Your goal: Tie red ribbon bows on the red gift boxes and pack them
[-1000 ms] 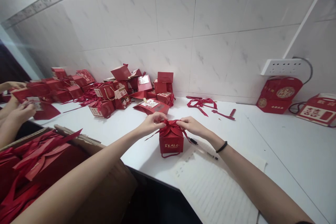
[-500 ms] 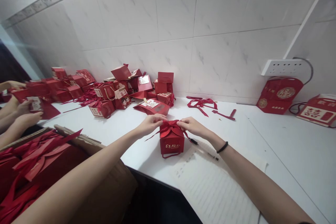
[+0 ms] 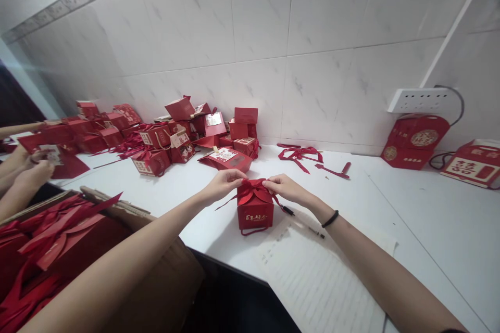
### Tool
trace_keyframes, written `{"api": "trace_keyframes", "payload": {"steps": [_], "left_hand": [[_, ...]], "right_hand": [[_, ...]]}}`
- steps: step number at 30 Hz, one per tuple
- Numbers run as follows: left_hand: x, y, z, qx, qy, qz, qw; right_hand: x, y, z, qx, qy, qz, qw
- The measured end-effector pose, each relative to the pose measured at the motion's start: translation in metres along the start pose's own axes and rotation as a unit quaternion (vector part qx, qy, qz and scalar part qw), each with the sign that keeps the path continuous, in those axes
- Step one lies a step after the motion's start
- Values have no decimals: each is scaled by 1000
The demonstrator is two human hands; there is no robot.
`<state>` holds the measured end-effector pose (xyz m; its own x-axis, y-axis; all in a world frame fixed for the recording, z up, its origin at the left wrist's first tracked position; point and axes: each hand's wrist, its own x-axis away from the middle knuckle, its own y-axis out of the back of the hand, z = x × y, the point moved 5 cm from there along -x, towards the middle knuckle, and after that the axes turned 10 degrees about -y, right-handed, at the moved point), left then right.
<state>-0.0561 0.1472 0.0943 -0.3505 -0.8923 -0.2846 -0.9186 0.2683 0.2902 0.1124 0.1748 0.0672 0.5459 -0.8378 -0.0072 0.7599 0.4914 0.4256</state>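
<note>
A small red gift box [image 3: 254, 213] with gold lettering stands on the white counter [image 3: 410, 218] in front of me. A red ribbon bow [image 3: 253, 190] sits on its top. My left hand [image 3: 223, 183] pinches the bow's left side, and my right hand [image 3: 284, 187] pinches its right side. Both hands are closed on the ribbon. A black band circles my right wrist.
Several red boxes [image 3: 183, 135] and loose ribbons [image 3: 300, 155] lie by the tiled wall. A cardboard carton [image 3: 58, 250] of red flats and ribbons stands at the left. Another person's hands [image 3: 31, 169] handle a box at far left. A lined sheet [image 3: 324, 281] and pen lie under my right arm. Two larger red boxes [image 3: 416, 140] and a power strip [image 3: 424, 100] sit at the right.
My hands and the box have hardly moved; they stay pinched on the bow. The other person's hands at far left have shifted slightly.
</note>
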Motion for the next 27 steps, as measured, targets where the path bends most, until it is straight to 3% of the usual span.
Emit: {"api": "trace_keyframes", "payload": {"steps": [15,22,27], "left_hand": [[1,-12,-6,87,-24,90,992],[4,-11,-4,119,23,83,989],[3,-8,-2,121,12,74,990]], "right_hand": [[5,-8,12,19,4,35,999],[3,-8,8,12,8,39,999],[3,-7,7,13,4,37,999]]}}
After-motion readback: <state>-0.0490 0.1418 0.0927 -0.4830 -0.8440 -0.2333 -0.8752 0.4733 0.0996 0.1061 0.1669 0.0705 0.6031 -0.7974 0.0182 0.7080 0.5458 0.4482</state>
